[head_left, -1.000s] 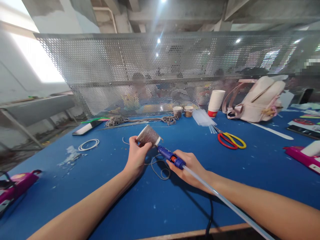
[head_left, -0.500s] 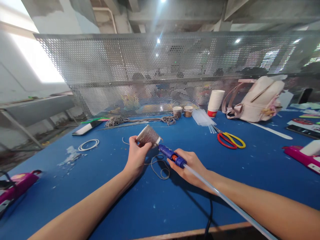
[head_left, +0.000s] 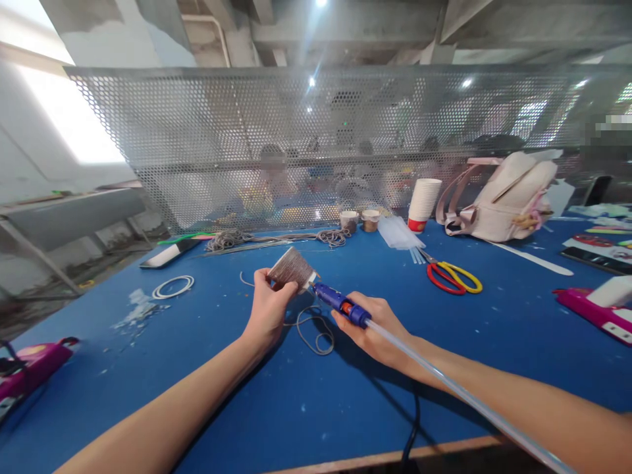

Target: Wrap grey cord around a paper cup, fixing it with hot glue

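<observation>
My left hand [head_left: 270, 297] is closed round a paper cup [head_left: 292, 268] wound with grey-brown cord, tilted so that its white uncovered end points right. A blue hot glue gun [head_left: 336, 301] is gripped in my right hand [head_left: 376, 329], with its nozzle at the cup's white end; whether it touches cannot be made out. From the gun's back a long clear glue stick [head_left: 444, 378] runs down to the right. Loose grey cord [head_left: 316, 339] lies curled on the table below the cup.
On the blue table [head_left: 276, 408] are red-and-yellow scissors [head_left: 454, 276], stacked paper cups [head_left: 424, 203], cord bundles [head_left: 232, 241], glue sticks in a bag [head_left: 399, 233], a backpack [head_left: 503, 204] and a white cable coil [head_left: 172, 287]. Magenta power strips [head_left: 592, 309] lie at both sides. A perforated screen [head_left: 207, 145] stands behind.
The glue gun's nozzle stays close to the cup's white end. Both hands hold nearly the same place; the whole view has shifted very slightly.
</observation>
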The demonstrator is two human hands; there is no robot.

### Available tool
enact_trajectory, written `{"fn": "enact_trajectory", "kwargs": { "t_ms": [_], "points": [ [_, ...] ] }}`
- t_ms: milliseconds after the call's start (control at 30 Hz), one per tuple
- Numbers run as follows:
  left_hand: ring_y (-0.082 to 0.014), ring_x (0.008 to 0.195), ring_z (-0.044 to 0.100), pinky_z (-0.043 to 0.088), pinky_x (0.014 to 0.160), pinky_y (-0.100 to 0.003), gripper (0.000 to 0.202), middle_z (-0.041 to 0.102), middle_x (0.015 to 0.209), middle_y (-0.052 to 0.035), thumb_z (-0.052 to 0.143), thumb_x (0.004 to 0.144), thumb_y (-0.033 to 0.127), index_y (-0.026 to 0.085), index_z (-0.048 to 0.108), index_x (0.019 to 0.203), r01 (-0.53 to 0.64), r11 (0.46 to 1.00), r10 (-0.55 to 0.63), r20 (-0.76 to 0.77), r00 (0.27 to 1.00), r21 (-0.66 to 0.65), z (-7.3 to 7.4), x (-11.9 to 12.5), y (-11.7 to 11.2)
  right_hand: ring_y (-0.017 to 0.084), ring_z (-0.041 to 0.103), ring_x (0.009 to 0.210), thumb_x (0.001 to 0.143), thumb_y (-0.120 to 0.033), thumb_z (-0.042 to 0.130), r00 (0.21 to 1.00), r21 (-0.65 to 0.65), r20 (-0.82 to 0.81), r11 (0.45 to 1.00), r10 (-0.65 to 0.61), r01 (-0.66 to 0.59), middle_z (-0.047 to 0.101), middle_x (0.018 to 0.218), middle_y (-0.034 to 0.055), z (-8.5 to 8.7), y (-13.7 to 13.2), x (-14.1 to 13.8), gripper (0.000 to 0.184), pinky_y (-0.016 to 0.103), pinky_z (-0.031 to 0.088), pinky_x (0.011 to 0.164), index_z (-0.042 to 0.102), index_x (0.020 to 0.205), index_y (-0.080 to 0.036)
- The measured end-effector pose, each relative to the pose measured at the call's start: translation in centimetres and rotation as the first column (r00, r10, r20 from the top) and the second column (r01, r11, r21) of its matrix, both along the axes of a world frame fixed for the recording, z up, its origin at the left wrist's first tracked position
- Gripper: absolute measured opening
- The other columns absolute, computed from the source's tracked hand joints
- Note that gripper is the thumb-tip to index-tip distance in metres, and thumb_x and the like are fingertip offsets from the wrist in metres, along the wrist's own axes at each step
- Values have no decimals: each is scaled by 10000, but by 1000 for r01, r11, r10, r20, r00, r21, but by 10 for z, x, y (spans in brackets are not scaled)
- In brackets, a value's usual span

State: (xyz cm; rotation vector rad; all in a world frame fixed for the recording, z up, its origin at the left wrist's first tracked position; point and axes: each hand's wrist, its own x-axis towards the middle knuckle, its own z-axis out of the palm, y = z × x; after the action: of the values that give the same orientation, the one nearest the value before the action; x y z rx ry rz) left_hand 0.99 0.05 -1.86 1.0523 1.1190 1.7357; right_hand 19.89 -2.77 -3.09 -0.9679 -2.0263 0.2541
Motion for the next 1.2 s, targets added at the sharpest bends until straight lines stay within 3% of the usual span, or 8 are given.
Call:
{"fn": "enact_trajectory", "kwargs": {
  "t_ms": [200,400,600,800,1000,1200],
  "points": [
    [-82,723,570,495,664,-250,380,518,845,52,669,590,132,217,416,860,6,1000,-6,-5,1000,8,1,0,-1,116,489,485,856,-269,538,995,43,101,999,20,-24,597,604,2,-2,-2,-3,144,226,351,503,498,733,-205],
    [-93,732,566,495,661,-257,359,516,830,49,658,588,129,215,429,850,-2,1000,2,-16,1000,1,3,1,-2,105,454,468,862,-296,551,1000,-19,6,1000,-9,10,568,579,-9,0,0,1,195,226,356,498,480,701,-213],
    [-85,732,556,488,674,-247,362,518,831,53,659,584,121,208,431,850,18,1000,-18,-15,1000,8,3,1,-2,107,463,478,857,-289,551,999,-21,33,999,34,-33,569,593,-10,1,-3,-1,173,225,362,502,488,715,-211],
    [-97,742,569,500,670,-257,366,515,838,50,660,580,139,212,425,852,25,1000,-25,-21,999,5,3,0,-1,111,455,461,862,-313,526,1000,-27,-15,1000,-15,14,553,563,-12,3,-1,2,220,234,359,497,455,675,-220],
    [-99,749,566,501,673,-258,365,513,848,43,649,572,140,213,426,852,30,1000,-30,-25,999,0,5,1,-3,112,466,471,855,-293,547,999,-22,26,999,42,-41,566,578,-12,3,-4,-1,178,230,363,500,474,711,-219],
    [-99,747,559,491,674,-256,372,522,842,47,652,572,137,212,421,854,41,999,-41,-8,999,-11,5,0,-2,106,403,448,847,-325,518,998,-74,-66,997,7,-12,499,531,-29,7,-3,1,234,238,351,485,423,657,-228]
  ]
}}
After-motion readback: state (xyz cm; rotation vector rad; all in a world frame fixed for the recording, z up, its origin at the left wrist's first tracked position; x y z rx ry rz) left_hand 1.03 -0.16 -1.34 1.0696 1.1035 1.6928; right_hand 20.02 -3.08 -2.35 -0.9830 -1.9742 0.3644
